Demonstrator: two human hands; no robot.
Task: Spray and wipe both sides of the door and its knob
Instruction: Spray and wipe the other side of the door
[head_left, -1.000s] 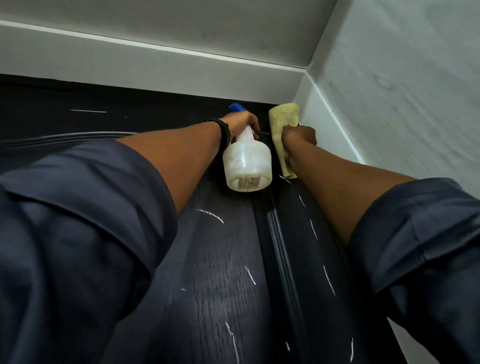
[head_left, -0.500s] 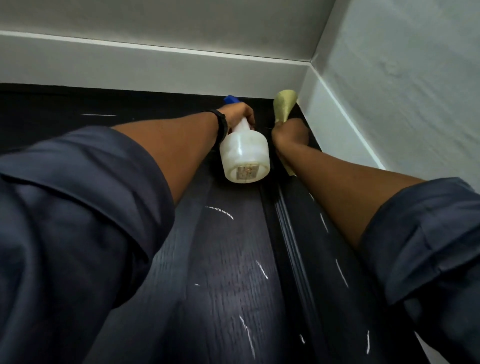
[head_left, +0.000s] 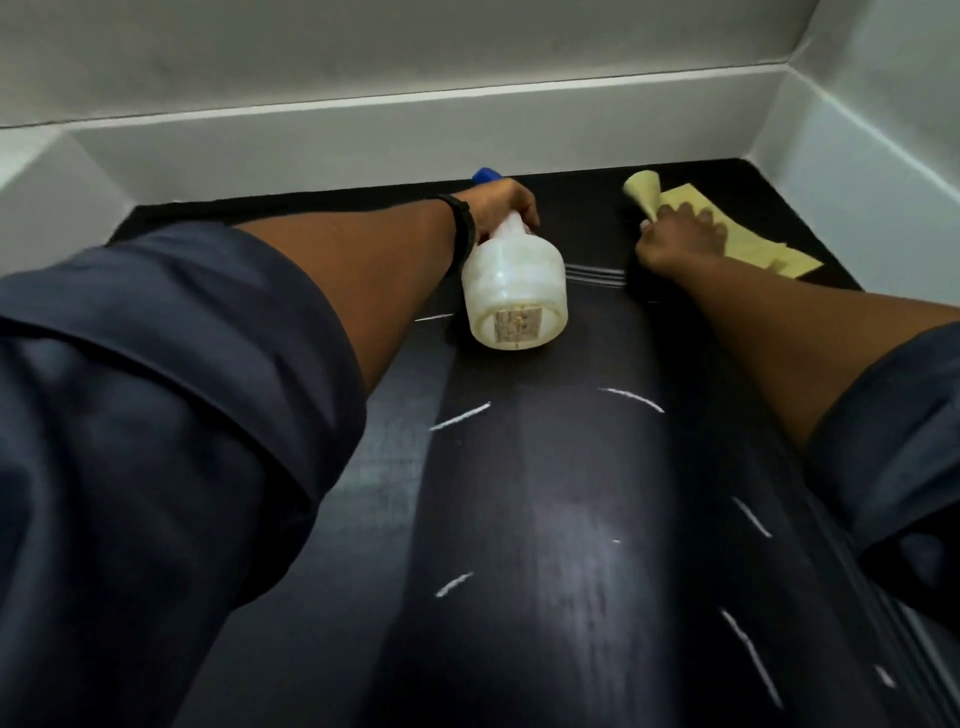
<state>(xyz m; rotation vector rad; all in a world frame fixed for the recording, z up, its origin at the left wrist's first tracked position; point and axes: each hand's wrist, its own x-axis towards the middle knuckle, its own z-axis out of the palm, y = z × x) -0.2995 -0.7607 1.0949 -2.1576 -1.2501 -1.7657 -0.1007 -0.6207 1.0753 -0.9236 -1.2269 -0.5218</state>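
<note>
I look up along a dark wood-grain door streaked with short white marks. My left hand grips the neck of a translucent white spray bottle with a blue nozzle, held close to the door near its top edge. My right hand presses a yellow cloth flat against the door's upper right part; one bunched end of the cloth sticks up past my fingers. The door knob is not in view.
A white door frame runs across above the door, with a grey ceiling beyond it. White frame sides stand at the left and right. Dark blue rolled sleeves cover both my upper arms.
The view has swung so the door's top edge now runs level. My right hand has slid the yellow cloth to the right, away from the bottle, and the cloth now lies spread flatter.
</note>
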